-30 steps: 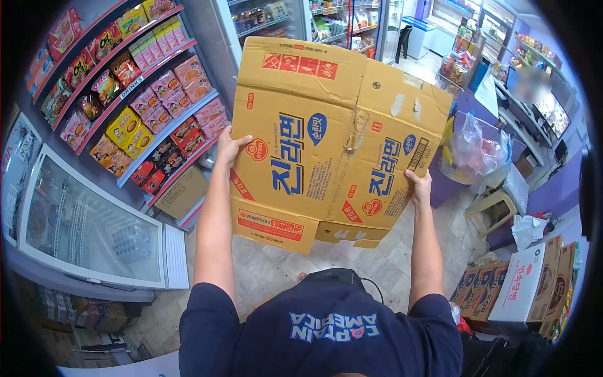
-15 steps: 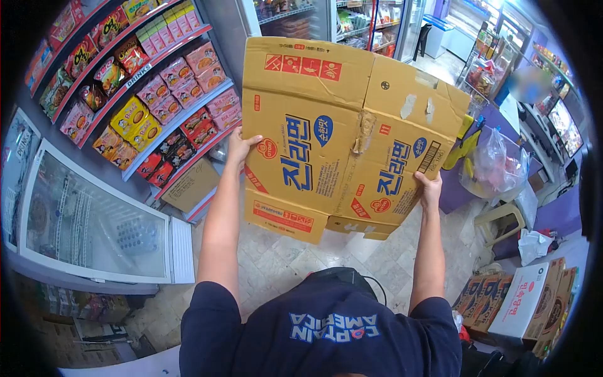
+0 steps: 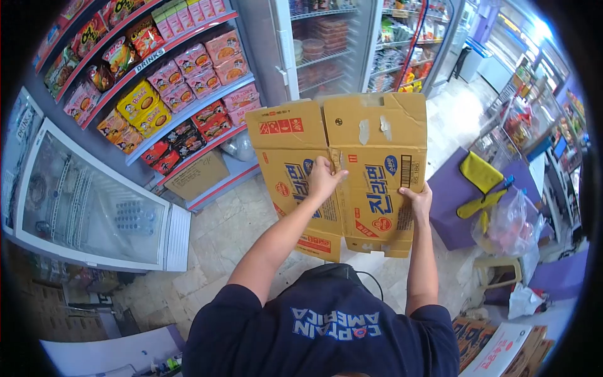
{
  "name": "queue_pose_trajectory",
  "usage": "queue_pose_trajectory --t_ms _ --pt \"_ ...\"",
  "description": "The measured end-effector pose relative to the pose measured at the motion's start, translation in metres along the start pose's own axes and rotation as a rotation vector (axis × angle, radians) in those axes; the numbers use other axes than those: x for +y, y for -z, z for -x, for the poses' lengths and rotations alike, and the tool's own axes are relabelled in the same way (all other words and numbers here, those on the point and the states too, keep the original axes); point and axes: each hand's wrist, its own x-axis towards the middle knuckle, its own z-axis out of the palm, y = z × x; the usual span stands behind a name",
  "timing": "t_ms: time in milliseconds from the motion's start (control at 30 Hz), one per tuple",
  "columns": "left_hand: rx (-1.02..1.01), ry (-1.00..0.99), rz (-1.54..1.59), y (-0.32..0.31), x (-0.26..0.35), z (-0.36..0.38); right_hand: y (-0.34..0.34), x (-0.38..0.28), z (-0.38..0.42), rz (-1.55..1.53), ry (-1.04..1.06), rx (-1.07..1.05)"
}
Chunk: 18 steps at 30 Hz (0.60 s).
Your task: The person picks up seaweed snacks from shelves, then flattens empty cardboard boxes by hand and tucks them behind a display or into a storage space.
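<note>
Over floor tiles (image 3: 210,248), the left hand (image 3: 325,180), grip unclear, has moved inward on cardboard (image 3: 370,151) the right hand (image 3: 419,200) grips.

Bright, cool indoor light in a round, wide-angle view with black corners.
White glare (image 3: 541,28) burns out at two o'clock, and the pale floor (image 3: 461,110) shines below it. The shelves (image 3: 182,103) at ten o'clock bow with lens distortion. Print on the cardboard (image 3: 370,135) near the middle reads clearly; detail softens and dims towards the rim.
</note>
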Motion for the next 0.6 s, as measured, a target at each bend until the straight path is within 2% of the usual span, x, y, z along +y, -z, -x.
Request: queue_pose_trajectory --t_ms 67,100,300,333,400,533,567,600 --pt "0.046 -0.084 0.012 -0.006 -0.004 -0.015 -0.007 0.001 -0.015 -0.058 -0.015 -0.024" --pt "0.065 -0.139 0.017 -0.022 0.012 0.006 0.024 0.004 -0.003 -0.058 -0.015 -0.004" --pt "0.288 -0.167 0.109 -0.021 0.005 -0.026 -0.008 0.013 -0.043 -0.139 -0.006 -0.01" --pt "0.339 -0.265 0.104 -0.032 0.02 -0.004 0.015 0.013 -0.025 -0.151 0.01 0.01" --pt "0.463 -0.444 0.094 -0.028 0.023 -0.013 0.004 0.015 -0.035 -0.17 0.034 0.016" --pt "0.435 -0.385 0.058 -0.025 0.038 -0.021 -0.009 0.036 -0.04 -0.254 0.057 0.041" --pt "0.465 -0.479 -0.039 -0.036 0.051 -0.004 0.014 0.046 -0.026 -0.29 0.067 0.06" --pt "0.466 -0.514 -0.075 -0.032 0.051 -0.012 0.006 0.046 -0.026 -0.332 0.075 0.067"
